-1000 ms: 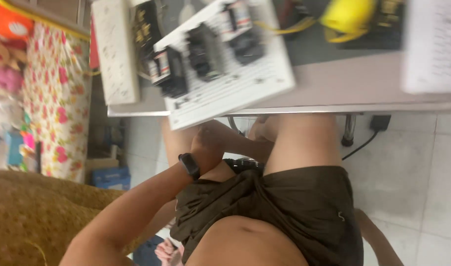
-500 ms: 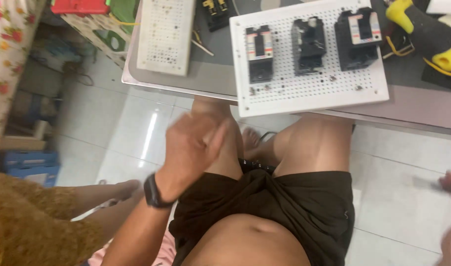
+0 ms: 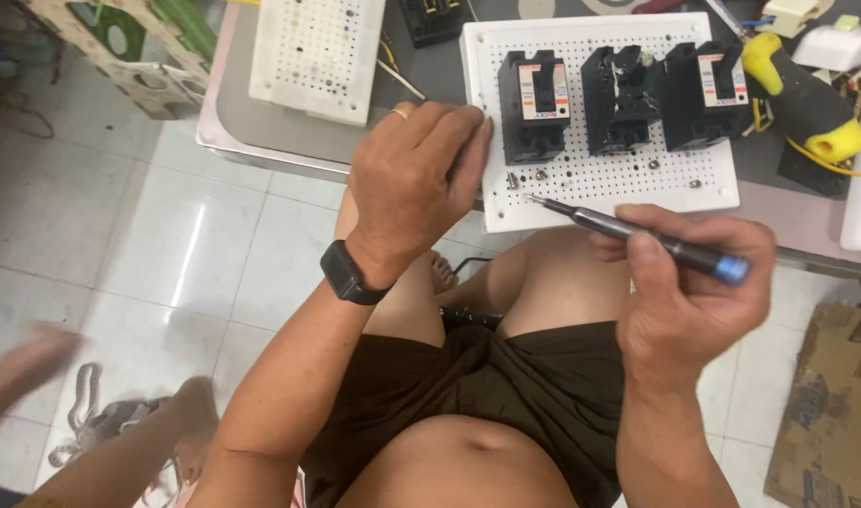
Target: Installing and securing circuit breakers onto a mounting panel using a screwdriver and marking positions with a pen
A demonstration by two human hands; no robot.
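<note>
**Screwdriver poised at the breaker board**

The grey worktable carries a white perforated plastic mounting board with three black circuit breakers along its top. The left hand, fingers curled, steadies the board's left edge. The right hand grips a slim dark precision screwdriver, tip just over the small loose screws below the breakers. It looks like the screw-driving step; next calls for seating the tip squarely.
</note>
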